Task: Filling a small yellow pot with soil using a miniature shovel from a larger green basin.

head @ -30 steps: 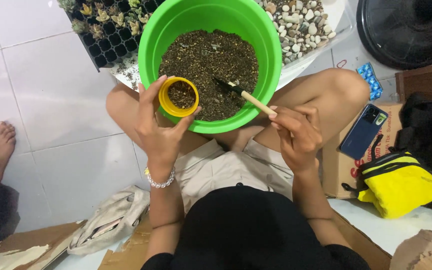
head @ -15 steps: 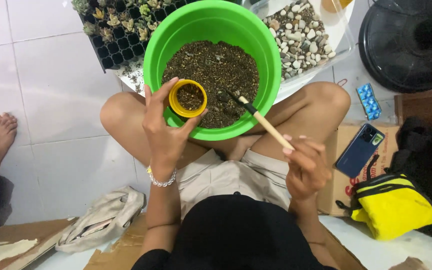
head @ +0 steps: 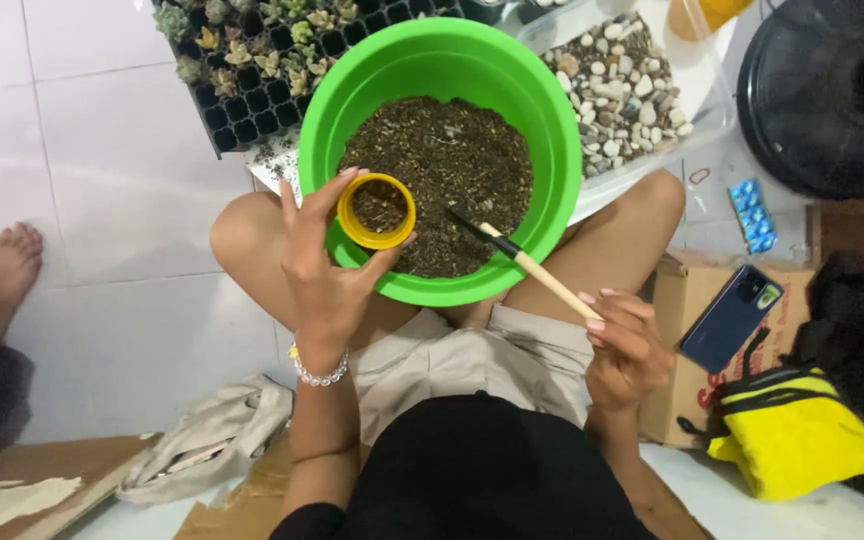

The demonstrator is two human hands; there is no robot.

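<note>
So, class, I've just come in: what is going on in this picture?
A person sits cross-legged on a tiled floor with a green basin of dark soil in front of them. The left hand holds a small yellow pot, partly filled with soil, over the basin. The right hand holds a wooden-handled tool whose dark tip rests on the soil.

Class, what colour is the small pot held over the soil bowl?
Yellow. The small pot shows best in the head view, in the left hand.
</note>
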